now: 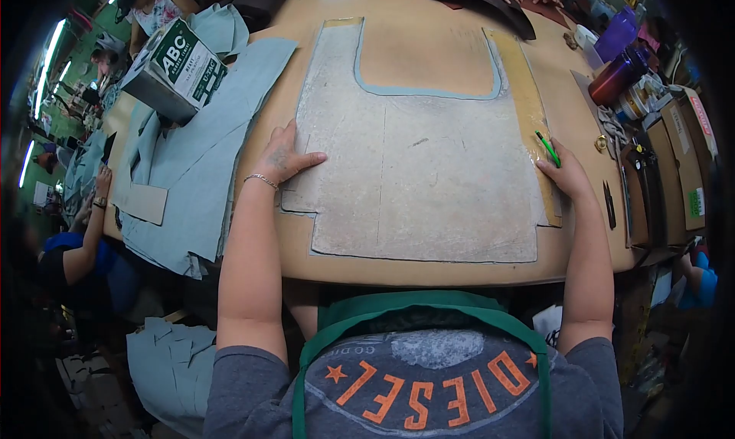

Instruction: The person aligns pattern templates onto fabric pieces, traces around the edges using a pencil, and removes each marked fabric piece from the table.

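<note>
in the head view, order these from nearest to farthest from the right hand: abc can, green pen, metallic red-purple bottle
From the right hand:
1. Green pen, held in its fingers.
2. Metallic red-purple bottle, ahead and to the person's right.
3. ABC can, well over on the person's left.

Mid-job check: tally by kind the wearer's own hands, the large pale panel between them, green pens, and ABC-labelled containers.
Hands, left hand and right hand: 2
Large pale panel: 1
Green pen: 1
ABC-labelled container: 1
Total: 5
</note>
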The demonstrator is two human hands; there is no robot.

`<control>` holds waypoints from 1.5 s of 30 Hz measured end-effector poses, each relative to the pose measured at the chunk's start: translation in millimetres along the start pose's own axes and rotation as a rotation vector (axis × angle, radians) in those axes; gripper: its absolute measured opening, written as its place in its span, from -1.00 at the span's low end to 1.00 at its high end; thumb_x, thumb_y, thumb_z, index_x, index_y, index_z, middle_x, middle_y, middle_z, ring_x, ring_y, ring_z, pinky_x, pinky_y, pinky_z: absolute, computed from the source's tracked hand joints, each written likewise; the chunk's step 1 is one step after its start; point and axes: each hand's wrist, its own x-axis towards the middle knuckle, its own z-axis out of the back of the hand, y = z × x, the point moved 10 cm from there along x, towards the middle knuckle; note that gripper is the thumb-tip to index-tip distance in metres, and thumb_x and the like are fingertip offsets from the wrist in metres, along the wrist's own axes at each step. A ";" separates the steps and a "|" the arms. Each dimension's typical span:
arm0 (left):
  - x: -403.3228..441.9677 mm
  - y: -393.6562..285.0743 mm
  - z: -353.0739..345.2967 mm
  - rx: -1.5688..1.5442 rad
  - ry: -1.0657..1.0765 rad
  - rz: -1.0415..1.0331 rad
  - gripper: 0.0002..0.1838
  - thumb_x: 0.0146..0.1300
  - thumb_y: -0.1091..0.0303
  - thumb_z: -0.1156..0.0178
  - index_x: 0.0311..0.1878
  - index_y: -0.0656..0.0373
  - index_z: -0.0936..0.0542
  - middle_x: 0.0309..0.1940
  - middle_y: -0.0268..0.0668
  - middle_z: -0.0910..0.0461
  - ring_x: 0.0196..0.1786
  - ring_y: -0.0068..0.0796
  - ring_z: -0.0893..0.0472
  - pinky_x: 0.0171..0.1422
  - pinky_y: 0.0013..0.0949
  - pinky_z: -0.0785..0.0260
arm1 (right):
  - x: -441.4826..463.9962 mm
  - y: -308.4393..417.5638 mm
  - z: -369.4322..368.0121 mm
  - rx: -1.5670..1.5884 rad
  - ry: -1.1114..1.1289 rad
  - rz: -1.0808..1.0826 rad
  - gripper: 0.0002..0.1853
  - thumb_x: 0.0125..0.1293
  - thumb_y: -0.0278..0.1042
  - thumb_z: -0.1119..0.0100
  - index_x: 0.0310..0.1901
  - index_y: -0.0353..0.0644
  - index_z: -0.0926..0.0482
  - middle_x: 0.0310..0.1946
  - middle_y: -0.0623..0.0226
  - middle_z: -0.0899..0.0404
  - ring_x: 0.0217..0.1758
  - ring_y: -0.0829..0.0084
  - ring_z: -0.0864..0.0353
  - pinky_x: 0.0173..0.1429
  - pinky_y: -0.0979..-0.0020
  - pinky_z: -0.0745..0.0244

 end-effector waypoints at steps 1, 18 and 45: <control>-1.2 -2.0 1.2 0.009 -0.010 0.002 0.07 -0.32 -0.12 -0.37 0.20 0.38 -0.14 0.03 0.14 -0.26 0.14 -0.01 -0.29 0.22 -0.29 -0.13 | -0.1 0.0 -0.1 0.003 -0.002 0.004 -0.26 0.01 -0.15 -0.22 0.18 -0.35 -0.18 0.06 -0.11 -0.32 0.14 0.12 -0.33 0.19 0.34 -0.21; -21.4 -16.1 12.9 0.356 -0.013 0.238 -0.07 -0.20 -0.15 -0.30 0.23 0.10 -0.18 0.19 -0.06 -0.13 0.24 -0.10 -0.17 0.21 -0.07 -0.12 | -4.2 10.4 3.2 0.010 -0.003 0.007 -0.27 0.01 -0.18 -0.24 0.17 -0.39 -0.18 0.05 -0.12 -0.33 0.15 0.12 -0.33 0.20 0.34 -0.20; -55.3 12.8 20.8 -0.054 -0.599 -0.054 -0.55 -0.07 0.10 -0.27 -0.17 0.23 -0.51 -0.30 -0.11 -0.50 -0.26 -0.19 -0.50 -0.13 -0.28 -0.34 | 0.2 5.3 -3.1 0.153 -0.007 0.093 -0.36 0.03 -0.28 -0.22 0.14 -0.35 -0.25 0.02 -0.02 -0.40 0.09 0.21 -0.39 0.17 0.35 -0.22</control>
